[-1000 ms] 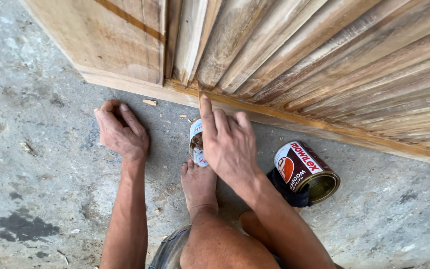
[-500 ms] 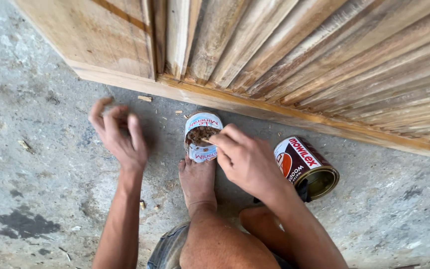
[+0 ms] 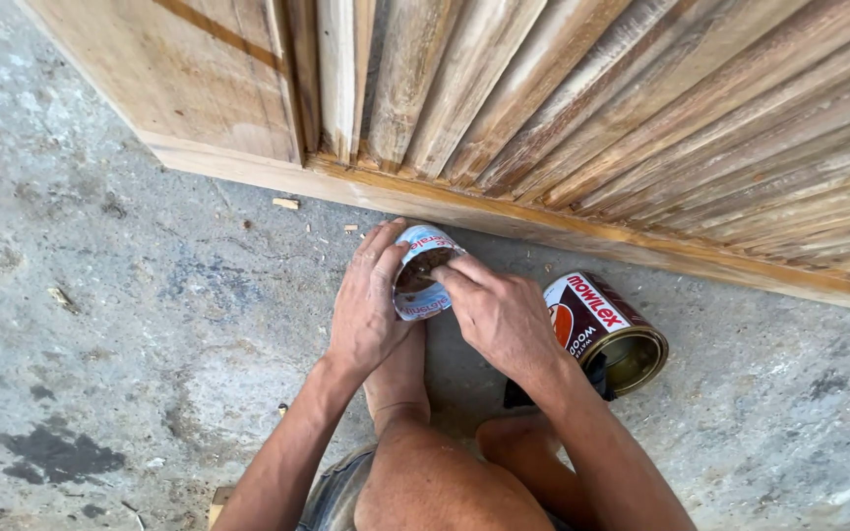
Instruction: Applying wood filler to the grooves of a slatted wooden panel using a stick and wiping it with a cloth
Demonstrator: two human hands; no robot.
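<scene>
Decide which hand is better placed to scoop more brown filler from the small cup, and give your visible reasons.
The right hand, probably: its fingertips already reach into the open mouth of the small cup. The left hand wraps the cup's side and steadies it, so it is not free to scoop.

Even, soft daylight, bright throughout; no hard shadows, only faint shade under the hands (image 3: 425, 295) on the concrete floor (image 3: 100, 324). Mild gleam inside the tipped can's rim (image 3: 632, 359). Focus sharp overall, straight wooden slats (image 3: 641, 108) fan outward toward the far edge.
</scene>
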